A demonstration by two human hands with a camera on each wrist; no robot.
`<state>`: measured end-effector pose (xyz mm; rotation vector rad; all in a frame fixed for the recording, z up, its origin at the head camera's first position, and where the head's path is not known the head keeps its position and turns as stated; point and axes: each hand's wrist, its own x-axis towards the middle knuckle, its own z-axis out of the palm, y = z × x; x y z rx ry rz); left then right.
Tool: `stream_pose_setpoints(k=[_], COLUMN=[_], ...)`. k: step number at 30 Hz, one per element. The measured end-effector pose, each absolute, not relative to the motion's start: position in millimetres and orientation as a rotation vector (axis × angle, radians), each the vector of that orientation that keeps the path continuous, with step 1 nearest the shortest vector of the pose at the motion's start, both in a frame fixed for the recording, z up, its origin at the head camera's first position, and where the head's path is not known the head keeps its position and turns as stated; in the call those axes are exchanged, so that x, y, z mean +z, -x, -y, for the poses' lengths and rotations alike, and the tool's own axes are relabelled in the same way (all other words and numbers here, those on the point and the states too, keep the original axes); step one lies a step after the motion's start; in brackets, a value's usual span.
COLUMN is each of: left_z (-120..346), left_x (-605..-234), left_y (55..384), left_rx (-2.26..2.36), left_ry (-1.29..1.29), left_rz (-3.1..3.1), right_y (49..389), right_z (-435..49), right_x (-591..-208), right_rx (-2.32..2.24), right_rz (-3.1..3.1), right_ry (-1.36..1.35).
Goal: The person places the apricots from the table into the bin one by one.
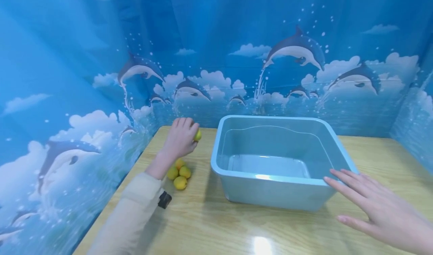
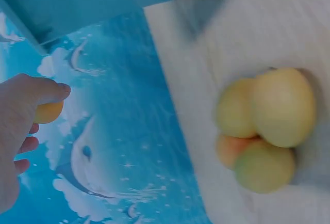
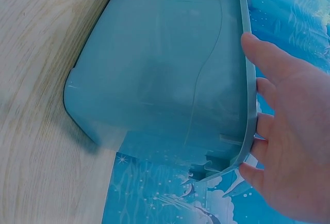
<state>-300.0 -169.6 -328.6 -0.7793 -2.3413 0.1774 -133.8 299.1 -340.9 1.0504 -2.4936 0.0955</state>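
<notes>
My left hand (image 1: 182,138) holds a small yellow fruit (image 1: 197,135) between thumb and fingers, over the table's far left part. The left wrist view shows the same fruit (image 2: 49,112) partly covered by the hand. Below that hand several more yellow-green fruits (image 1: 180,183) lie bunched together on the table, one with an orange tint. To their right stands a light blue plastic tub (image 1: 270,189), its inside bare in the head view. My right hand (image 1: 382,206) has its fingers extended, fingertips at the tub's near right rim (image 3: 251,95).
The wood-grain table (image 1: 236,228) carries the tub and fruits. Behind it and along both sides hangs a blue curtain (image 1: 216,41) printed with dolphins and clouds. A small black device (image 1: 164,199) is at the left sleeve (image 1: 135,206).
</notes>
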Motion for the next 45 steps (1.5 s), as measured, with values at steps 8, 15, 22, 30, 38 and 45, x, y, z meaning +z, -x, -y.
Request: stream_pose_setpoints(k=[8,15,22,30,38,45], left_z=[150.1,122.8,99.8,83.8,77.9,82.2], left_x=[-300.9,-282.4,-278.6,-278.5,-274.4,-270.5], left_y=[298.3,290.0,291.5,301.4,306.4,303.1], left_rx=[0.096,0.047,0.046,0.097,0.175,0.192], left_ry=[0.771,0.816,0.892,0.924,0.910,0.899], left_rz=[2.399,2.494,2.539,2.551,2.499,2.475], right_y=[132.3,132.7,132.7,131.9,132.8,132.6], right_z=[-298.5,-299.1,-299.9,-301.3,-300.5,-301.5], right_x=[-338.8,-337.1,-336.0,-335.4,-335.8,-336.4], right_rx=[0.077,0.042,0.045,0.049,0.041,0.041], right_rz=[2.492,2.479,2.502,2.513,2.512,2.512], right_ry=[-1.048,-1.054,-1.053,-1.049,-1.044,-1.040])
